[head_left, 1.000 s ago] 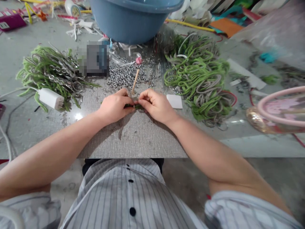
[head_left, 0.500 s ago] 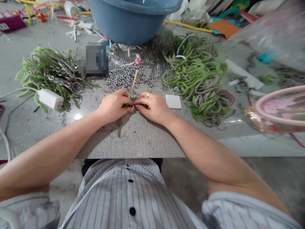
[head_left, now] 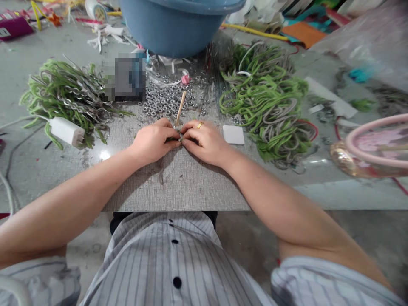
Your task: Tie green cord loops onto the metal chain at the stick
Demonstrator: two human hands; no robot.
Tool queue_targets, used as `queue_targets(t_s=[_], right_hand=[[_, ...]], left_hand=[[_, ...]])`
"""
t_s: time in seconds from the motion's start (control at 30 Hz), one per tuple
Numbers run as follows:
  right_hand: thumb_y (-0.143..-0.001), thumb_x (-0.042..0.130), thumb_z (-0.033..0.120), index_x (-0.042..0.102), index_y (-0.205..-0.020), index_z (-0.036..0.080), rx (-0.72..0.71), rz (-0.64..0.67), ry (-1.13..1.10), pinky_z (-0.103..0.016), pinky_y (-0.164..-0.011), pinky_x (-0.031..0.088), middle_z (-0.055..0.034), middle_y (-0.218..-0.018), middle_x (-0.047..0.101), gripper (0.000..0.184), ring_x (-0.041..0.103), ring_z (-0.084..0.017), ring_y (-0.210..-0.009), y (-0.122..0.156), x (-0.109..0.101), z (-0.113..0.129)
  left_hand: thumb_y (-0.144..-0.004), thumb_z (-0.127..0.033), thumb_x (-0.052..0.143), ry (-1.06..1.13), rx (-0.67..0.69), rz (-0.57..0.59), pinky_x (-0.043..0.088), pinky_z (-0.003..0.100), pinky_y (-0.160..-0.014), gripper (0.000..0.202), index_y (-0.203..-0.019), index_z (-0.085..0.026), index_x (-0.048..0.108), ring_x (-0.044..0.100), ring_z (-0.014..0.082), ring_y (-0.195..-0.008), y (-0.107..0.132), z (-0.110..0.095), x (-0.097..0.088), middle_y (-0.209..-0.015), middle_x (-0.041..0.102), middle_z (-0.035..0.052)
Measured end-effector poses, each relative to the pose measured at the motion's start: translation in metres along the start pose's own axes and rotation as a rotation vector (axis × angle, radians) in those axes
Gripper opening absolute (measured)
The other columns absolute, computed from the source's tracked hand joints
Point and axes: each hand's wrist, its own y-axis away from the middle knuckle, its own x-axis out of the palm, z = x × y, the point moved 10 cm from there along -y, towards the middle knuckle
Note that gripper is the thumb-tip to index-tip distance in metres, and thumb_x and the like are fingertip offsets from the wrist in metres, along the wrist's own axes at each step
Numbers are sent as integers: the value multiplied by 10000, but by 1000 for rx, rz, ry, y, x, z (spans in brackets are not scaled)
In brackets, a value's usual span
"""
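Nearest us is our striped shirt (head_left: 143, 272), dark buttons running down its middle, below the edge of the grey counter (head_left: 178, 191). Over that counter our hands meet. Our left hand (head_left: 154, 141) has thumb and fingers clamped on a small grey-green piece (head_left: 180, 138); our right hand (head_left: 207, 142), with a gold ring (head_left: 199, 125) on one finger, pinches it from the other side. The fingertips hide most of it, so we cannot tell its shape. Directly behind them a thin wooden stick (head_left: 181, 107) rises at a tilt, its foot out of our sight. Just beyond the right wrist lies a white square (head_left: 233, 135). Well out to the left, a white plug adapter (head_left: 65, 131) rests by a bundle of green cords (head_left: 47, 91) mixed with metal chain. Over to the right spreads a heap of looped green and grey cords (head_left: 267, 104). Between the two we see many small metal rings (head_left: 165, 102) scattered, with a pink piece (head_left: 185, 79) among them. Behind these stands a blue basin (head_left: 178, 32), and off to its right lies an orange sheet (head_left: 304, 34).
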Motion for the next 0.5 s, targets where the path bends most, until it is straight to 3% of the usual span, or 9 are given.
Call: queue_targets(t_s=[0.23, 0.33, 0.5], right_hand=[[-827, 530, 186, 624, -796, 197, 91, -45, 31, -463, -857, 479, -118, -1019, 677, 100, 617, -274, -943, 1, -2, -2], [-788, 572, 169, 637, -851, 199, 174, -76, -9, -488, -924, 456, -112, -1070, 664, 95, 599, -287, -1034, 3, -3, -12], [-728, 635, 160, 594, -1186, 187, 312, -52, -101, -559, -1043, 386, -150, -1314, 573, 460, 497, -337, -1261, 6, 3, -33]], left_hand=[[-850, -339, 566, -32, -1, 39, 502, 310, -787, 260, -1000, -231, 749, 645, 189, -886, 1, -1, 2, -1037, 656, 43], [-842, -357, 568, -24, 22, 21, 503, 295, -774, 267, -997, -237, 748, 644, 178, -874, 1, -2, 1, -1042, 656, 39], [-838, -372, 569, 4, 49, -4, 502, 282, -754, 273, -995, -233, 744, 641, 169, -857, 1, -4, -3, -1042, 658, 41]])
